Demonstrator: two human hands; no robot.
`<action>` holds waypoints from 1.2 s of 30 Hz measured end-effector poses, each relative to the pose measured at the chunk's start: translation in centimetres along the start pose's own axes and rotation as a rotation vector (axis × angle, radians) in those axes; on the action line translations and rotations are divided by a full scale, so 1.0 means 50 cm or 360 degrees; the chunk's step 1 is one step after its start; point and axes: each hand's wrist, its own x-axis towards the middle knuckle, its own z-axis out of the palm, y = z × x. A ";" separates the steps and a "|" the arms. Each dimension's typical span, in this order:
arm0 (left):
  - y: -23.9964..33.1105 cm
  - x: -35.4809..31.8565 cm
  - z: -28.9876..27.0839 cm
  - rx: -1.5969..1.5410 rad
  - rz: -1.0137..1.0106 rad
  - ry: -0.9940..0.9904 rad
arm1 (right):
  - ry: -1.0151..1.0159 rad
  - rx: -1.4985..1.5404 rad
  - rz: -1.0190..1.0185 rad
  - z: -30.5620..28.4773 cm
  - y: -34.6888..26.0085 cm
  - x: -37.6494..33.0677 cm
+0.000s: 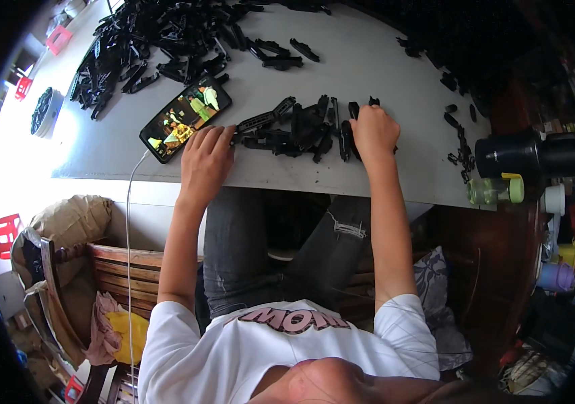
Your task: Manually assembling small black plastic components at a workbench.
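Observation:
A small group of narrow black plastic parts (310, 126) lies on the grey table between my hands. My right hand (375, 132) is closed at the right end of this group, with a black plastic part (374, 102) poking out above its fist. More slim black pieces (347, 139) stand close beside its fingers. My left hand (207, 161) rests on the table with fingers stretched out, next to the left end of the group; its thumb is hidden. Just beyond those fingertips is a phone (185, 118) playing a picture, with a white cable (130, 249) running down from it.
A big heap of similar black parts (159, 40) covers the far left of the grey table (260, 175). On the right edge are a dark tumbler (510, 153), a green clear bottle (493, 190) and scattered black pieces (462, 145). A filled bucket (46, 113) stands past the left edge.

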 end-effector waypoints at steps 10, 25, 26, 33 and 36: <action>0.033 -0.056 -0.021 -0.0777 -0.0497 0.0189 | 0.0092 0.0077 -0.0095 -0.029 0.030 -0.009; 0.149 -0.078 -0.016 -0.1946 -0.0876 -0.0322 | -0.0861 0.3178 -0.0410 -0.007 -0.130 -0.242; 0.153 -0.075 -0.022 -0.1870 -0.0909 -0.0436 | -0.0867 0.3179 -0.0414 -0.006 -0.127 -0.247; 0.165 -0.076 -0.034 -0.1831 -0.0712 -0.0641 | -0.0398 0.2637 -0.0152 -0.026 -0.111 -0.280; 0.166 -0.081 -0.037 -0.1754 -0.0350 -0.0560 | -0.0649 0.2737 0.0034 -0.014 -0.085 -0.287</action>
